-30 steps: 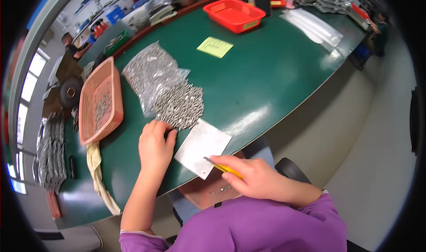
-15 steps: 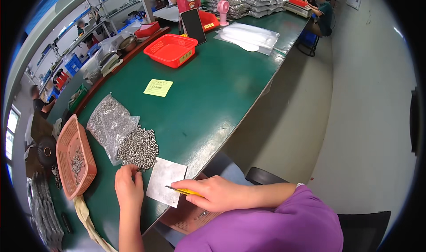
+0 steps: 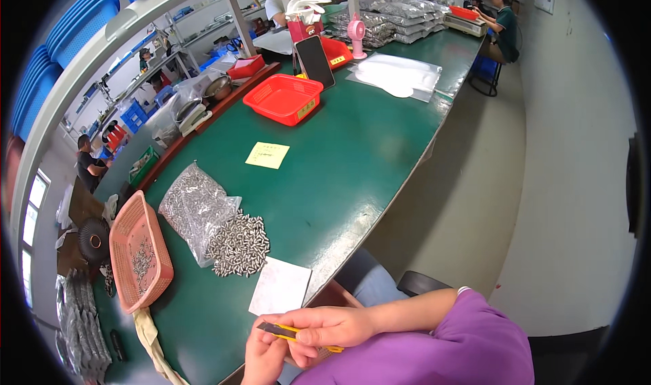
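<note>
My right hand [image 3: 336, 327] is wrapped round a yellow utility knife [image 3: 283, 331] with its dark blade out, pointing left. Close against it, my left hand [image 3: 263, 354] has its fingers curled together below the blade; what they hold, if anything, is hidden. Both hands are over the table's near edge, just below a white square plate [image 3: 281, 286]. Beyond the plate lies a heap of small metal pins [image 3: 239, 244], spilling from a clear plastic bag [image 3: 193, 205] full of the same pieces.
At left stands a pink basket [image 3: 165, 276] with some metal pieces inside. A yellow note [image 3: 268, 155], a red basket [image 3: 308, 109], a phone [image 3: 314, 63] and a pink fan [image 3: 357, 32] are farther along the green table [image 3: 339, 175]. A person [image 3: 503, 29] sits at the far end.
My left hand has left the edge of the pin heap and come right to meet the knife. My right hand has drawn the knife off the plate, toward me. The view has shifted.
</note>
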A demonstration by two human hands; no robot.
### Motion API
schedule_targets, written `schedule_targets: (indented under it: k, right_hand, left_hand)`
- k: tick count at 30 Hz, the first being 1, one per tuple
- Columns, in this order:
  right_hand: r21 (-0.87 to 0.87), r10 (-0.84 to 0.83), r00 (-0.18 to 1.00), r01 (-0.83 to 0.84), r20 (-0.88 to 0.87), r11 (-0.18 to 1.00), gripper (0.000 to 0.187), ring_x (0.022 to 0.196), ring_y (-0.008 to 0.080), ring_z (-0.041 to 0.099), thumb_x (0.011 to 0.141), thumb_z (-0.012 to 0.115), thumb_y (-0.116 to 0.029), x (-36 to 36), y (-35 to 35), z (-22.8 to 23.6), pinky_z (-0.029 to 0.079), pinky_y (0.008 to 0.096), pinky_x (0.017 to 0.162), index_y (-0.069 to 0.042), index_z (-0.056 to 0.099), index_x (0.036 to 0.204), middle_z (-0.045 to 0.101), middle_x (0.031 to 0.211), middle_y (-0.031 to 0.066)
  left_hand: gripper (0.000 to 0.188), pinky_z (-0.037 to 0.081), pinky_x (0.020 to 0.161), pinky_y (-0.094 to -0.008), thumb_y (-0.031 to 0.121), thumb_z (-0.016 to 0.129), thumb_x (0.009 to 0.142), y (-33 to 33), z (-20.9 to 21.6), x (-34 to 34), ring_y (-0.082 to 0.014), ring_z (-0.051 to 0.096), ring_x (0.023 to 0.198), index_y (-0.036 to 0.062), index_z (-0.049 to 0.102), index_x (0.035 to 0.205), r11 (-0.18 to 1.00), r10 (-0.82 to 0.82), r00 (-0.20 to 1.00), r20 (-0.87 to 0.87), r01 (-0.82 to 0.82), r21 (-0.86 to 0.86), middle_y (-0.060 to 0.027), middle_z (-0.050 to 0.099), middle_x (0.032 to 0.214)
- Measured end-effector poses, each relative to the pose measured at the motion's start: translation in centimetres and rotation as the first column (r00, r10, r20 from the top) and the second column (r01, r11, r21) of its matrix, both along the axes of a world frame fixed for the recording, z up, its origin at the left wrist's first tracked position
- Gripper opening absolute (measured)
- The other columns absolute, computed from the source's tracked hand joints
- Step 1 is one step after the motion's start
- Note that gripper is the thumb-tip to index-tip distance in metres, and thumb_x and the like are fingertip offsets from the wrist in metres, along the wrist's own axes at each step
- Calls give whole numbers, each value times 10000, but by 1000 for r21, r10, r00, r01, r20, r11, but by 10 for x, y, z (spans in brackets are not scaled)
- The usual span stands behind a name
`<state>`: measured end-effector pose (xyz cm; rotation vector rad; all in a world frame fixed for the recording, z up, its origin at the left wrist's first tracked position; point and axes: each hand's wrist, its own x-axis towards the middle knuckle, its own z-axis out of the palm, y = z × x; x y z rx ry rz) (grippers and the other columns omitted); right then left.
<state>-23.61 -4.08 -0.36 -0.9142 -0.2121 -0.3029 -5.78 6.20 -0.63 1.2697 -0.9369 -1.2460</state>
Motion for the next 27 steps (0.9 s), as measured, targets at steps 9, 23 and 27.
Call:
schedule_targets:
  k: [9,23,27]
  right_hand:
    - [-53,106,992,-102,70,993,531,947,169,613,1107,418,-270,-2,-4,-9,475,328,882,-23,294,1560,546,869,49]
    - [-26,13,999,-11,50,1000,532,942,158,623,1101,446,-326,-5,-5,-16,514,360,884,0,334,1506,533,839,18]
    - [-49,-3,998,7,67,999,511,858,139,560,1105,424,-255,-7,-13,-23,504,376,929,28,311,1515,643,1042,116]
  left_hand:
    - [127,556,637,-321,105,529,1020,11,-11,8,-190,671,729,6,571,1088,975,-107,974,-202,143,173,-114,686,886]
    - [346,542,796,-326,184,475,1075,16,-5,2,-197,659,853,-11,472,1361,975,-186,946,-267,211,69,-159,693,1006]
    - [343,535,827,-332,176,474,1074,15,2,-4,-194,658,901,-11,470,1362,980,-168,951,-261,189,58,-147,692,1004]
